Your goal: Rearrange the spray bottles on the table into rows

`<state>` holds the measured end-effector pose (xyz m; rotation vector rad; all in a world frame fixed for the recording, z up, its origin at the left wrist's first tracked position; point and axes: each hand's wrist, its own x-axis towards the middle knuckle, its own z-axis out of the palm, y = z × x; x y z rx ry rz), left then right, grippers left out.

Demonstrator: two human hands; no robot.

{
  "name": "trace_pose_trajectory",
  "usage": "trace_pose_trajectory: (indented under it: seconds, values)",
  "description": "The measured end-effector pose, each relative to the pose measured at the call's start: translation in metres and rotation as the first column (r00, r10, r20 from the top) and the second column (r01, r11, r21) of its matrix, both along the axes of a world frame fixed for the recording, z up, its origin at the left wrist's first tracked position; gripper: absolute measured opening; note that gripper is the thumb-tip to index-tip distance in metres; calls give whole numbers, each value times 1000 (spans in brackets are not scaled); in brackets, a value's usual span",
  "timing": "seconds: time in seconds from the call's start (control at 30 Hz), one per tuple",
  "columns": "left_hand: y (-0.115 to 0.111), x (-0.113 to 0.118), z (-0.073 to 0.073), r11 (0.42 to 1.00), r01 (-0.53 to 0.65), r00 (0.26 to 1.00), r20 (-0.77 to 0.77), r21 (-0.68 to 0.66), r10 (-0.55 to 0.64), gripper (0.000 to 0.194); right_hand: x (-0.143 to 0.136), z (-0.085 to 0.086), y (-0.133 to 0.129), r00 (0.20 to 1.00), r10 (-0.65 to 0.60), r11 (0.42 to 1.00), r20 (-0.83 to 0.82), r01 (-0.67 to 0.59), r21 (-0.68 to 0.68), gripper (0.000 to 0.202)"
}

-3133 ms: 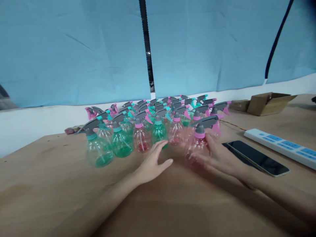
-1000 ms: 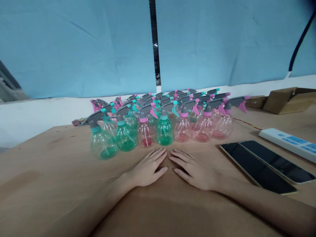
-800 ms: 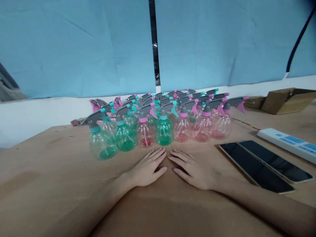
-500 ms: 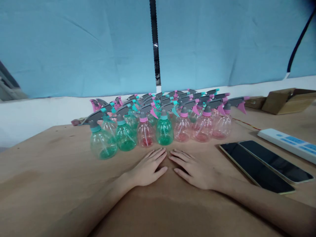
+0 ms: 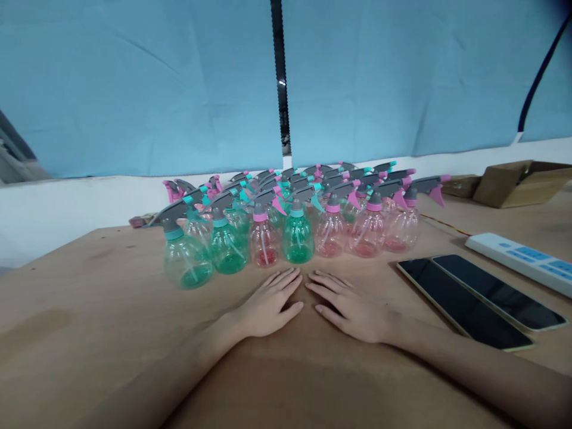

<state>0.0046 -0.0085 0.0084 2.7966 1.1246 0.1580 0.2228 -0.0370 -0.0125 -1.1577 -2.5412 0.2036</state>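
My left hand (image 5: 273, 305) lies flat on the wooden table (image 5: 111, 333), fingers stretched forward, holding nothing. Beside it my right hand (image 5: 351, 307) also rests palm down, open, its fingertips a small gap away from the left ones. Just beyond both hands stand several rows of clear spray bottles with grey trigger heads. Nearest the fingertips are a green spray bottle (image 5: 298, 238) with a teal collar and a pink spray bottle (image 5: 264, 243) with a pink collar. Another green spray bottle (image 5: 187, 262) stands at the front left. Bottles farther back are partly hidden by the front row.
Two dark-screened phones (image 5: 460, 304) (image 5: 500, 292) lie at the right of my right hand. Behind them is a white power strip (image 5: 522, 262). An open cardboard box (image 5: 504, 187) sits at the back right. A blue cloth (image 5: 179, 89) hangs behind the table.
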Motion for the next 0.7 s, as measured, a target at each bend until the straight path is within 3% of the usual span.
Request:
trace_pose_trajectory:
  seconds: [0.17, 0.27, 0.33, 0.4, 0.47, 0.5, 0.53, 0.6, 0.63, 0.7]
  values:
    - [-1, 1, 0, 1000, -8, 999, 35, 23, 7, 51, -1, -2, -1, 1000, 1, 1000, -1, -1, 31, 47]
    - [-3, 2, 0, 998, -10, 995, 100, 58, 4, 41, 2, 10, -3, 1000, -3, 996, -7, 3, 89, 37]
    - [-3, 2, 0, 997, 3, 992, 123, 74, -12, 38, 10, 31, -1, 999, -20, 980, -42, 28, 195, 32]
    - [-3, 2, 0, 997, 8, 991, 129, 80, -18, 36, 28, 62, 8, 988, -25, 930, -156, 80, 359, 29]
    - [-3, 2, 0, 997, 8, 991, 131, 79, -18, 35, 56, 100, 27, 936, -124, 838, -328, 276, 471, 26]
    - [-2, 2, 0, 997, 9, 991, 131, 77, -19, 35, 73, 119, 41, 892, -195, 759, -409, 401, 513, 24]
    - [-2, 2, 0, 997, 11, 991, 131, 76, -20, 35, 91, 137, 57, 839, -290, 671, -461, 522, 527, 24]
    - [-1, 3, 0, 997, 14, 991, 133, 74, -24, 35, 126, 166, 93, 731, -515, 552, -448, 683, 479, 27]
    - [-1, 2, 0, 997, 15, 991, 133, 73, -25, 35, 142, 176, 111, 673, -630, 539, -388, 739, 404, 30]
    - [-2, 2, 0, 997, 18, 990, 135, 69, -27, 35, 168, 185, 143, 648, -688, 558, -328, 760, 332, 31]
